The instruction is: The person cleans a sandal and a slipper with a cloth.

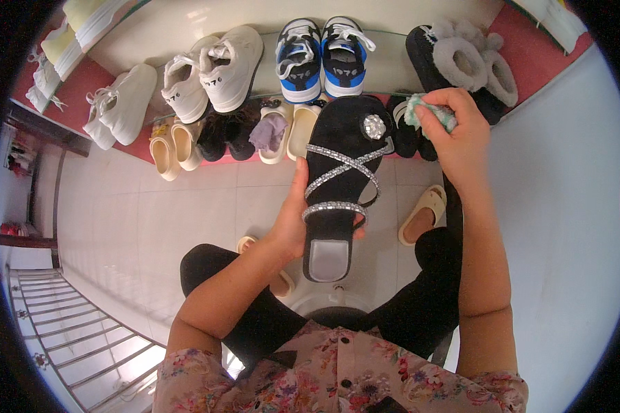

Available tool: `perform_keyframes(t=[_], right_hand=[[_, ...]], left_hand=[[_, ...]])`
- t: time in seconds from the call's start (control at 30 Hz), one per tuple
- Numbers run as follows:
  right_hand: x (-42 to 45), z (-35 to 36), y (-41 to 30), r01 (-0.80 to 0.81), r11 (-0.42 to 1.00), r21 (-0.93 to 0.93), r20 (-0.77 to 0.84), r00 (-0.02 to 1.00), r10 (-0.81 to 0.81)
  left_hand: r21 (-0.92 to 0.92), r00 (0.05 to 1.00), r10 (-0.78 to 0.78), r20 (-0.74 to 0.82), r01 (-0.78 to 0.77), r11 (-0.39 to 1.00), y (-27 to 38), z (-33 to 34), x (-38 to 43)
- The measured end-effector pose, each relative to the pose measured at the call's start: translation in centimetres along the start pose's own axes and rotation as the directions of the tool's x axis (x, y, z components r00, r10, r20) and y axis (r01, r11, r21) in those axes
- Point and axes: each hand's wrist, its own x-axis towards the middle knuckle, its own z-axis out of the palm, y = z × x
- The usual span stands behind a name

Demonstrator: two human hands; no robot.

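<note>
A black flat sandal (335, 178) with crossed rhinestone straps and a round jewelled ornament (374, 127) is held up in front of me, toe end away from me. My left hand (292, 217) grips it by the side near the heel, the thumb along its edge and fingertips showing beyond the far side. To the right of the sandal's toe, my right hand (457, 131) pinches a crumpled pale green and white cloth (434, 114). The cloth is apart from the sandal. A silvery pad (329, 259) covers the sandal's heel.
Glass shelves ahead hold white sneakers (231, 67), blue and black sneakers (344, 57) and furry grey slippers (462, 64). Cream clogs (166, 155) stand below, with a lilac cloth (268, 133) on another. A white wall (553, 206) rises on the right; a metal railing (82, 335) runs at lower left.
</note>
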Motion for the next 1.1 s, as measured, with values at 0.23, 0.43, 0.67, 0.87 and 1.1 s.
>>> perform_keyframes(t=[0.23, 0.43, 0.67, 0.87, 1.1], right_hand=[[-0.5, 0.4, -1.8, 0.013, 0.976, 0.215, 0.26, 0.963, -0.07], [-0.3, -0.5, -2.4, 0.023, 0.982, 0.188, 0.356, 0.93, -0.09], [-0.8, -0.3, -2.5, 0.169, 0.984, -0.054, 0.415, 0.9, -0.132], [0.1, -1.9, -1.0, -0.023, 0.971, 0.237, 0.445, 0.891, -0.088], [0.4, -2.7, -0.2, -0.402, 0.828, 0.392, 0.57, 0.812, 0.124]], left_hand=[[-0.032, 0.985, -0.013, 0.171, 0.018, 0.999, -0.3, -1.1, 0.3], [0.106, 0.998, 0.033, 0.05, -0.038, 0.994, -0.5, 0.1, -0.1], [0.358, 0.99, 0.134, 0.038, -0.139, 0.923, -1.1, -0.4, 0.2], [0.408, 0.981, 0.182, 0.068, -0.194, 0.892, -0.2, -0.4, 0.2], [0.326, 0.997, 0.063, 0.043, -0.073, 0.942, 1.3, 0.9, -0.8]])
